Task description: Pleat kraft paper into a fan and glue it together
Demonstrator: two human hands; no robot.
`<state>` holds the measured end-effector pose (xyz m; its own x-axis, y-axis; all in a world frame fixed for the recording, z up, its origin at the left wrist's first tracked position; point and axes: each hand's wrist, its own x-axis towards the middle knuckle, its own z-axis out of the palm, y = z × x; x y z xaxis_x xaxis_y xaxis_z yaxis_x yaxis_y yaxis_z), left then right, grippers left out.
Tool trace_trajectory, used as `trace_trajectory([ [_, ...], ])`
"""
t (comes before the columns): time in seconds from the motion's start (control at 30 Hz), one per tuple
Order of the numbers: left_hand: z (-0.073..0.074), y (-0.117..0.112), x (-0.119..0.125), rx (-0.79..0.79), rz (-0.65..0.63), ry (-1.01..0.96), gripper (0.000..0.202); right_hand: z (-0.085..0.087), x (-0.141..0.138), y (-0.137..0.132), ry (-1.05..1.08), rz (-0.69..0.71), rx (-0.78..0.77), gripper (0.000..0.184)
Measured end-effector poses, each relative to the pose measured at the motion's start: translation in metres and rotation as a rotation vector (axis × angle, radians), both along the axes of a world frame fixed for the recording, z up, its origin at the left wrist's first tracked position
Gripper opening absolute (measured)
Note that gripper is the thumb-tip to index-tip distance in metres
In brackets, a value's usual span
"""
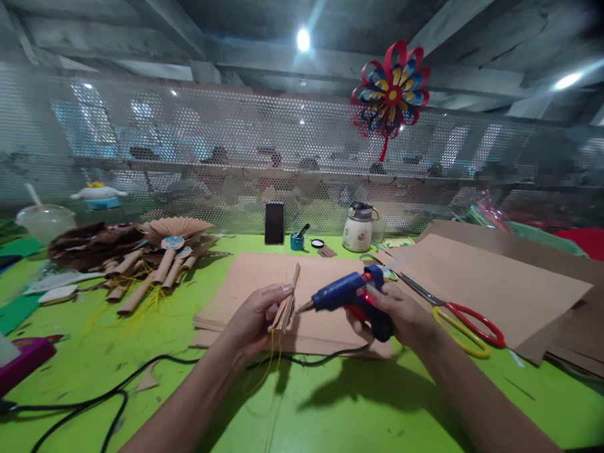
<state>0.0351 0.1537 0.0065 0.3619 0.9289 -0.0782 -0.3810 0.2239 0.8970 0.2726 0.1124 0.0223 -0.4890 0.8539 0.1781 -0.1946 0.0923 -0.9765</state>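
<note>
My left hand [253,320] pinches a folded, pleated piece of brown paper [288,302] with yellow string hanging from it, held upright above a stack of brown paper sheets [264,281]. My right hand [396,316] grips a blue hot glue gun [352,294] with a red light on it. The gun's nozzle points left, close to the edge of the pleated paper.
Red-and-yellow scissors [461,316] lie on large brown sheets [485,285] at right. Finished paper fans and rolled handles [153,256] are piled at back left. A black cable [114,395] runs across the green table [340,418]. A phone [274,222], small pot and jar [358,227] stand by the mesh wall.
</note>
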Motion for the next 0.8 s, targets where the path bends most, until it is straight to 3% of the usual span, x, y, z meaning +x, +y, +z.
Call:
trace_trajectory([
  [0.1,-0.004,0.004,-0.001,-0.025,-0.006,0.010,0.021,-0.001,0.003,0.010,0.049,-0.194,0.004,0.039],
  [0.17,-0.007,0.008,0.000,0.000,0.058,0.042,0.023,-0.006,0.004,0.021,-0.005,-0.388,0.045,0.039],
  [0.27,-0.014,0.014,0.000,0.044,0.177,0.088,0.027,-0.021,0.005,0.043,-0.334,-0.695,0.181,0.044],
  [0.33,-0.017,0.017,0.000,0.070,0.224,0.090,0.029,-0.031,0.005,0.058,-0.576,-0.824,0.302,0.042],
  [0.47,-0.017,0.018,-0.001,0.104,0.255,0.085,0.031,-0.042,-0.003,0.087,-0.770,-0.897,0.455,0.021],
  [0.63,-0.012,0.018,-0.005,0.136,0.273,0.046,0.031,-0.045,-0.019,0.105,-0.973,-0.797,0.638,0.026],
  [0.8,-0.013,0.018,-0.006,0.131,0.273,0.023,0.029,-0.045,-0.021,0.102,-1.074,-0.718,0.720,0.029],
])
